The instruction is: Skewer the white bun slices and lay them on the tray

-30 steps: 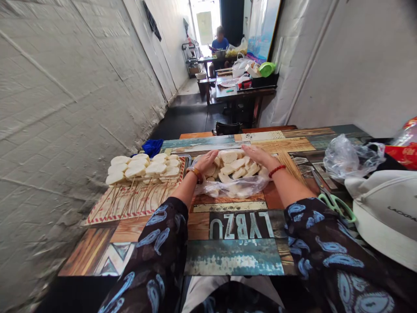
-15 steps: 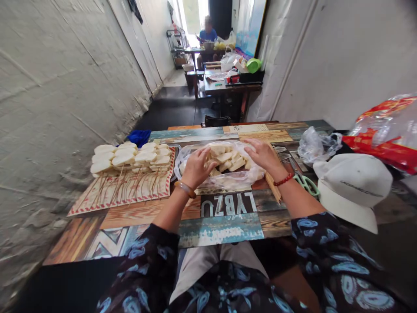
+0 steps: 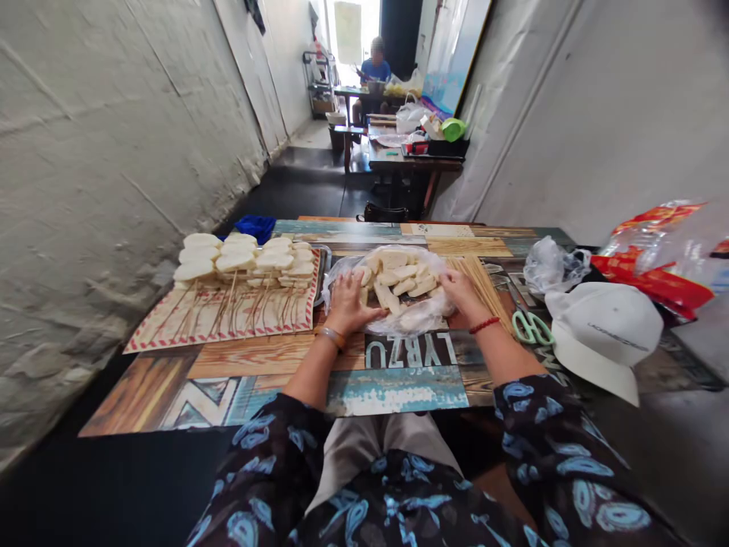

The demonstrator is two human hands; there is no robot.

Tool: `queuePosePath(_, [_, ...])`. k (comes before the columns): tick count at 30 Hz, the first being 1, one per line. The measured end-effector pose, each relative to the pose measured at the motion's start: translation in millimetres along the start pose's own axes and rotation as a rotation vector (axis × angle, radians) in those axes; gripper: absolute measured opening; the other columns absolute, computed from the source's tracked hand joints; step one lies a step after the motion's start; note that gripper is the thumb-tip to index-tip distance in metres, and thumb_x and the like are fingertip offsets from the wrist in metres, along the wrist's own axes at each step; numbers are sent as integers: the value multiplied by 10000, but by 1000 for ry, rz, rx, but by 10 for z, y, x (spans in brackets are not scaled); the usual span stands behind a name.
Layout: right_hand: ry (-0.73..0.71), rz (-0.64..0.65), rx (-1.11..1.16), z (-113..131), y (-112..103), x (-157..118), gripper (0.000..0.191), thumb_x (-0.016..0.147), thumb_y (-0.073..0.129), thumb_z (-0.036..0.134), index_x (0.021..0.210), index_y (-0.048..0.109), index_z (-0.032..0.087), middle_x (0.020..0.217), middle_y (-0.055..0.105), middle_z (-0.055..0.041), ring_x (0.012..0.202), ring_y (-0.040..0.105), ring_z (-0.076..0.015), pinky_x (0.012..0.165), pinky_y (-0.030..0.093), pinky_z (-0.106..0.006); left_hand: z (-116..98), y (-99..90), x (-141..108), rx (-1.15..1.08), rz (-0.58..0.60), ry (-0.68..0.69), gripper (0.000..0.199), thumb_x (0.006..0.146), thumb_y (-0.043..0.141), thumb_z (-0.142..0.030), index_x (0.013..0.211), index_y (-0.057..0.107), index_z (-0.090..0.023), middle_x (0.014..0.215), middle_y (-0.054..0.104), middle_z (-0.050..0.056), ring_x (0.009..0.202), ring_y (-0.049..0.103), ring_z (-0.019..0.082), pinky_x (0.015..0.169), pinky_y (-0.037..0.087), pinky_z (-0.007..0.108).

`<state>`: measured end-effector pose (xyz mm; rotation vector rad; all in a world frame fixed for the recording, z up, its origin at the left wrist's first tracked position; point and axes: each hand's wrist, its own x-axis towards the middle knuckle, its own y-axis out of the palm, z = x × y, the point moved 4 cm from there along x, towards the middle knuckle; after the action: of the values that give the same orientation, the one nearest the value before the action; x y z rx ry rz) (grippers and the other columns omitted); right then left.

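A clear plastic bag [image 3: 410, 323] lies spread open on the patterned table, with pale oval slices [image 3: 392, 277] heaped inside. My left hand [image 3: 348, 304] rests on the bag's left side, fingers spread, thumb beside the slices. At the right edge of the bag, my right hand [image 3: 460, 295] has its fingers closed on the plastic. Thin wooden sticks [image 3: 481, 285] lie just beyond that hand. To the left, skewered slices [image 3: 236, 258] are stacked in rows on a tray lined with red-edged paper [image 3: 165, 323], their sticks pointing toward me.
Green-handled scissors [image 3: 532, 328], a white cap [image 3: 607, 327], a crumpled plastic bag [image 3: 552, 262] and red packaging [image 3: 649, 273] are at the right. A blue cloth [image 3: 255, 226] is behind the tray. A person [image 3: 376, 70] sits at a far table.
Both hands have come down onto the bag's sides, and my right fingers have closed on its edge. Some slices inside lie differently. The whole view has shifted slightly.
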<state>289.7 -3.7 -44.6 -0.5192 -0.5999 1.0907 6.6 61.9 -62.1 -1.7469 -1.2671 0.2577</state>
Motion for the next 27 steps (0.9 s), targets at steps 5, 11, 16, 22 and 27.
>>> queuePosePath(5, [84,-148,215,58,60,29,359,861,509,455,856,697,150,664,682,-37,658,627,-194,589,493,-265,-172,109,-29,11,24,-17,1054,550,898,-447,1461,470,-134,1607,303,255,1512,189,481,1209,208,600])
queuePosePath(11, [122,-195,431,58,107,-45,388,854,487,489,917,675,155,799,736,-90,692,676,-193,642,553,-296,-350,85,-105,99,111,-40,1002,646,850,-465,1510,434,-177,1640,256,236,1521,160,488,1172,193,692])
queuePosePath(16, [122,-201,431,-87,7,-272,419,819,583,450,1064,702,132,977,772,-130,884,716,-250,790,583,-383,-521,13,-168,189,63,88,952,654,862,-431,1492,465,-216,1634,301,201,1524,172,471,1187,120,708])
queuePosePath(22, [-124,-322,69,194,-299,-576,468,880,599,294,1334,629,186,1369,647,-141,1289,575,-286,1116,435,-497,-808,104,-306,-8,108,518,641,822,738,-367,1414,552,-207,1552,445,168,1489,328,362,1202,317,555])
queuePosePath(27, [-558,-61,-268,749,-159,-954,318,1008,465,236,1208,712,220,1201,736,-92,1166,634,-248,1044,482,-438,-988,225,-469,-9,261,707,560,859,706,-366,1367,591,-161,1508,484,191,1434,410,357,1174,385,521])
